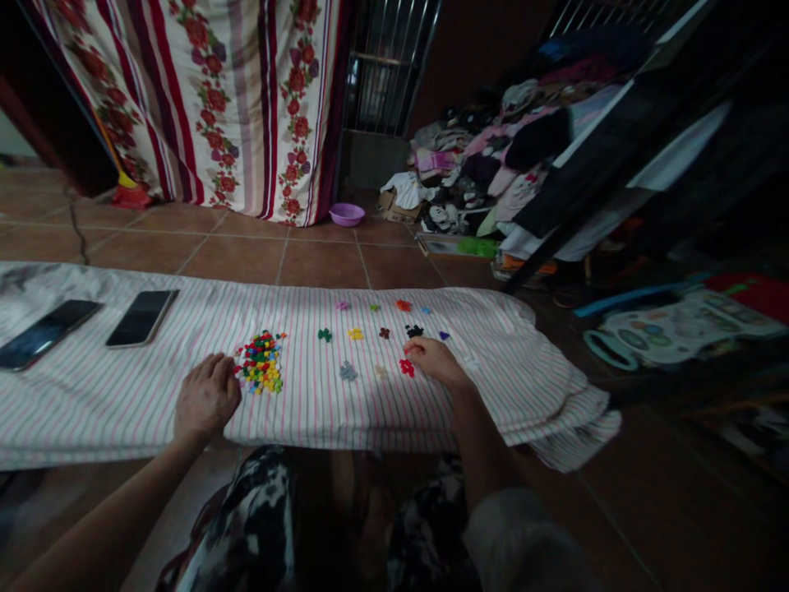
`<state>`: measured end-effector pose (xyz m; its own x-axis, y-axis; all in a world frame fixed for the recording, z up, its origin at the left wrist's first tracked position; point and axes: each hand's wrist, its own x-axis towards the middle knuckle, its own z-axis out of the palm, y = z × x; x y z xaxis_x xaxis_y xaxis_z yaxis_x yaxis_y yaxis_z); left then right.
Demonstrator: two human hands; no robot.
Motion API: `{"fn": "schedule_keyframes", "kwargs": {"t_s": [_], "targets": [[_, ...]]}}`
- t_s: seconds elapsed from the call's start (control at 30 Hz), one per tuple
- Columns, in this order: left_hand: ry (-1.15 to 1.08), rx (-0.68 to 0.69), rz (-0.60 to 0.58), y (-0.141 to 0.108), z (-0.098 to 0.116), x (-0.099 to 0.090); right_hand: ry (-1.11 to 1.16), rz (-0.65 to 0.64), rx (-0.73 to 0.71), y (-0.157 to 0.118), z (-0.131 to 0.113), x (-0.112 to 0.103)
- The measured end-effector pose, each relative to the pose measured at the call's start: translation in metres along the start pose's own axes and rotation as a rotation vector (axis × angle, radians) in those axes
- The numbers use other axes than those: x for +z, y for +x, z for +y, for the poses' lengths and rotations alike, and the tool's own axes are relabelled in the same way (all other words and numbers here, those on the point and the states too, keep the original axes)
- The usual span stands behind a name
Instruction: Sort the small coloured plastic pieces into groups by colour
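My left hand (pixel 208 396) lies palm down on the striped cloth (pixel 148 395), fingers loosely bent, at the left edge of a mixed heap of tiny coloured pieces (pixel 262 362). Over a small red cluster (pixel 407 367), my right hand (pixel 436 360) has its fingertips pinched together; what lies between them is too small to make out. Around it are separate single-colour clusters: black (pixel 414 331), brown (pixel 385 333), yellow (pixel 356 334), dark green (pixel 325 335), grey (pixel 348 372), beige (pixel 380 372), dark blue (pixel 445 335), orange (pixel 403 305), pink (pixel 343 305), light green (pixel 375 307) and light blue (pixel 426 310).
Two phones (pixel 141 318) lie on the cloth at the left. Beyond it, a purple basin (pixel 347 215) stands on the tiled floor by a floral curtain (pixel 246 107). A large clothes pile (pixel 493 156) is at the back right, and a toy panel (pixel 653 333) is at the right.
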<state>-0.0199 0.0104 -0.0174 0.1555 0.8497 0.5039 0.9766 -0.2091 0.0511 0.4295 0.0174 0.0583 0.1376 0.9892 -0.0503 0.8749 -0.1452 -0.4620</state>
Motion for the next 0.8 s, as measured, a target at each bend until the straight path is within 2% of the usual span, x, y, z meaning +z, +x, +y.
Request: {"fn": "schedule_keyframes", "kwargs": {"t_s": [0.3,0.57,0.8], "targets": [[-0.022,-0.024,-0.021,0.0011,0.0016,-0.0019,-0.083,-0.106,0.06,0.0028,-0.0071,0.0047],[-0.08,-0.027,-0.001,0.0013,0.0014,-0.0021,-0.017,-0.038,0.001,0.0028,-0.0002,0.0077],[-0.08,-0.027,-0.012,0.0012,0.0017,-0.0028,-0.008,-0.047,0.044,0.0063,-0.0007,0.008]]}}
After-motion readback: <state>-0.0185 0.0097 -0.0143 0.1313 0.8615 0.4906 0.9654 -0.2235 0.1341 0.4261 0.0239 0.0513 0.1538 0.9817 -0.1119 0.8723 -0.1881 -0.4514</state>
